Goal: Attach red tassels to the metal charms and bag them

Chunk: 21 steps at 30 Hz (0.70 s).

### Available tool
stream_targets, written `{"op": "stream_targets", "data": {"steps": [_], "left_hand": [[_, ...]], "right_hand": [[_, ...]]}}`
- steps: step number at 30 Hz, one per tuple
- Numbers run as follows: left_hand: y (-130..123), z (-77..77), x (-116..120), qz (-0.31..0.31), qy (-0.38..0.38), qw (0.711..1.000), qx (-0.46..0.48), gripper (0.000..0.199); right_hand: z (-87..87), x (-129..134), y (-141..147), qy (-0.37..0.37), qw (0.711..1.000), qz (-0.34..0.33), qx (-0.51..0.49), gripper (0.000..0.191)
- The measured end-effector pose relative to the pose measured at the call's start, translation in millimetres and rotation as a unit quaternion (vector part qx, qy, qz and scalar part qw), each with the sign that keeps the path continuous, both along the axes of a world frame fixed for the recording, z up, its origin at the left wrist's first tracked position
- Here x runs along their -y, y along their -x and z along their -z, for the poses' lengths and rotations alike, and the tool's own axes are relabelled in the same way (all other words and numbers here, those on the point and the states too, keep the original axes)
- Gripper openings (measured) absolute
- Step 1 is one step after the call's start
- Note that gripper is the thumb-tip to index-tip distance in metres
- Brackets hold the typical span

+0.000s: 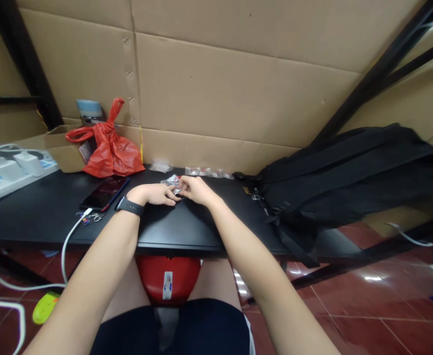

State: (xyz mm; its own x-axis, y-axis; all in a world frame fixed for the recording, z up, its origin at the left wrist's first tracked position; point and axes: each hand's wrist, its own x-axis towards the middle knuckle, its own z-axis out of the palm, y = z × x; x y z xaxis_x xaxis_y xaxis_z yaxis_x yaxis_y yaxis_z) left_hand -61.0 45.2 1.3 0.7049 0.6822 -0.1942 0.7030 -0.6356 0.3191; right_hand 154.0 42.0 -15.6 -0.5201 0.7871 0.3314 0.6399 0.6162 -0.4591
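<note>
Reaching from seven o'clock with left hand (160,194), fingers spread toward three; from five with right hand (197,190), fingers bent.

The knotted bag (115,150) at left looks like thin, crinkled, glossy red plastic. The tabletop (172,224) across the middle is smooth black with a soft sheen. Behind it stands creased matt cardboard (209,88). The backpack (349,172) at right appears dull black cloth.

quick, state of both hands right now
Left hand: open, fingers loosely spread by the foil
Right hand: fingers bent in at the foil, can't tell if gripping
</note>
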Motion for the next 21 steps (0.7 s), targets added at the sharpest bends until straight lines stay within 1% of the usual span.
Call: {"op": "stream_targets", "data": {"steps": [4,7,11,13,15,18,20,21], "left_hand": [[-2,-1.1,1,-0.022,-0.007,1.0,0.006,0.037],[-4,-2.2,2,-0.027,-0.019,0.999,0.018,0.033],[-1,-5.3,3,-0.024,-0.006,0.999,0.03,0.032],[0,-8.0,4,-0.048,-0.011,0.998,0.037,0.032],[1,-10.8,5,-0.08,-0.024,0.996,0.043,0.03],[0,-13.2,7,-0.14,-0.07,0.987,0.034,0.026],[-1,-12.4,8,-0.174,-0.105,0.979,0.03,0.033],[-2,-11.1,8,-0.183,-0.119,0.975,0.03,0.04]], "right_hand": [[0.0,-1,6,-0.071,0.991,0.097,0.06,0.022],[0.0,-3,15,-0.119,0.98,0.128,0.099,0.02],[3.3,-7,22,-0.125,0.971,0.15,0.141,0.01],[5.5,-9,20,-0.115,0.977,0.122,0.13,0.008],[7.1,-11,13,-0.1,0.987,0.063,0.108,0.011],[8.4,-14,-1,-0.085,0.993,-0.014,0.079,0.015],[9.5,-17,-9,-0.083,0.994,-0.037,0.066,0.017],[10.5,-19,-11,-0.081,0.994,-0.041,0.063,0.025]]}}
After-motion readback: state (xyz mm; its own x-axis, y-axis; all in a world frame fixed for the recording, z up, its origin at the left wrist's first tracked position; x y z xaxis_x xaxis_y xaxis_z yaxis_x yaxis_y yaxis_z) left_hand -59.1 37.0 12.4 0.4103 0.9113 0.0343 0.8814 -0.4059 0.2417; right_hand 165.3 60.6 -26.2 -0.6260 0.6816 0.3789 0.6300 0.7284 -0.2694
